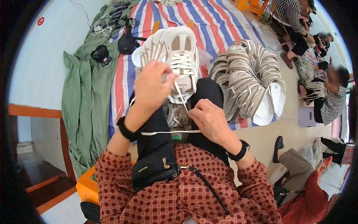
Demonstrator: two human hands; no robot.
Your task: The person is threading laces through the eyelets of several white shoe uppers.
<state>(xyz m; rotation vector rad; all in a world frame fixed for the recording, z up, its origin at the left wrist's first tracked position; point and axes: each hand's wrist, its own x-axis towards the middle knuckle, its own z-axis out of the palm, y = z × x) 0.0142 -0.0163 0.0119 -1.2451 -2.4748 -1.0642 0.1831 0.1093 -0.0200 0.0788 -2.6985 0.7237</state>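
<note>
Bare hands at work on a white shoe (182, 52), which lies just beyond the left hand (154, 86), toe pointing away from the wearer. The left hand's fingers are bent together beside the shoe's tongue, at a white lace (185, 104); whether they grip it cannot be told. The right hand (209, 120), nearer the wearer, pinches this lace between thumb and fingertips, and the strand slants from the tongue down to it. A further white strand (167, 132) crosses the lap below both hands. Just beyond the left hand, similar shoes (152, 48) stand overlapped in a row against the first. Beyond the right hand and to its right, pale shoe pieces (242, 74) form a curved, close-packed stack on a striped sheet (121, 80). Nearer the wearer than the left hand, a black pouch (154, 172) rests on the lap.
</note>
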